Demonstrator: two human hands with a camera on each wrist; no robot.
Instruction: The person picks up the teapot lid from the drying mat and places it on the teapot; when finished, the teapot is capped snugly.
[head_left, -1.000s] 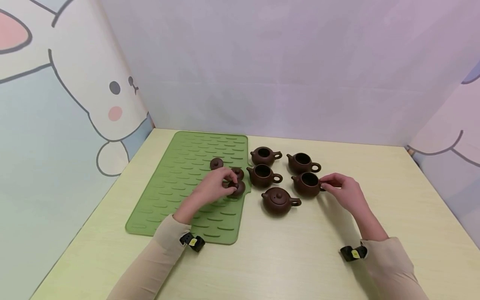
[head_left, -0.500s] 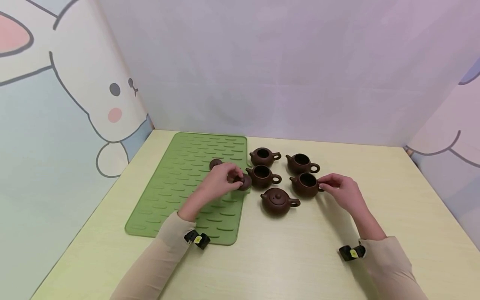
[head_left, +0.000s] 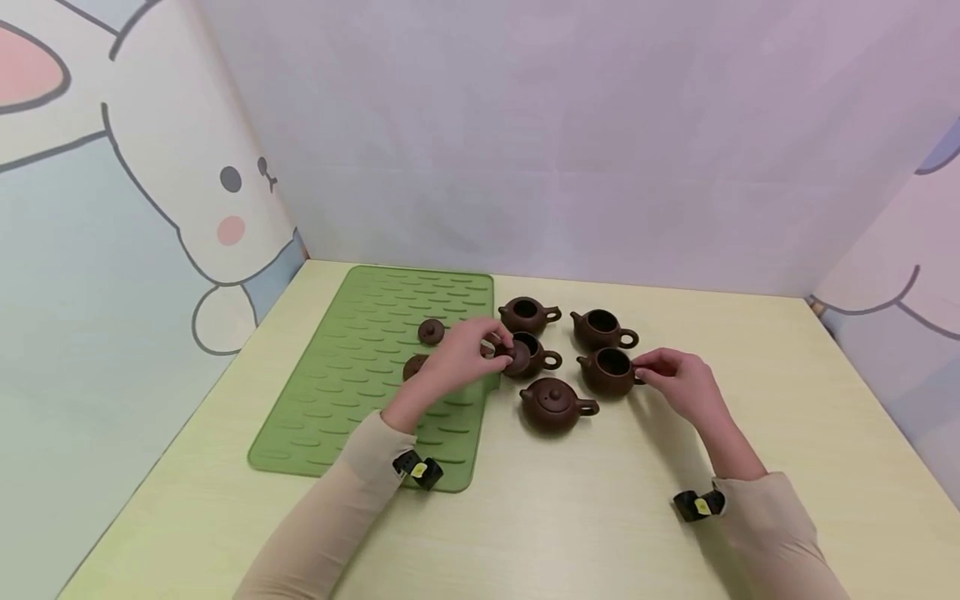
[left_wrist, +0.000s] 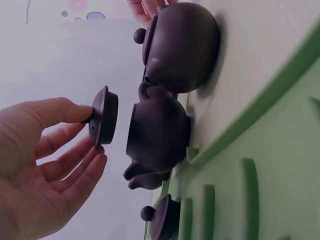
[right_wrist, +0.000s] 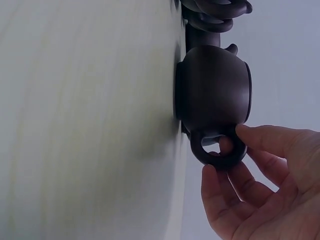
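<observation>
My left hand [head_left: 467, 354] pinches a dark brown teapot lid [left_wrist: 105, 117] by its knob. In the left wrist view the lid is tilted on edge, apart from the open teapot [left_wrist: 159, 131] beside it. In the head view the lid overlaps that teapot's mouth. With thumb and fingers, my right hand [head_left: 686, 383] holds the ring handle [right_wrist: 220, 160] of another open teapot [head_left: 607, 372], which stands on the table. A teapot with its lid on [head_left: 552, 406] stands between the hands, toward the front.
Two more lidless teapots [head_left: 526, 315] [head_left: 602, 328] stand at the back. Loose lids [head_left: 431, 332] [head_left: 413, 367] lie on the green ridged mat [head_left: 322, 400] at the left, partly behind my left hand. A pale wall [head_left: 555, 225] rises behind the table.
My left hand has carried the lid rightward from the mat to the nearby open teapot, uncovering a lid behind it. The right hand keeps its hold on the handle.
</observation>
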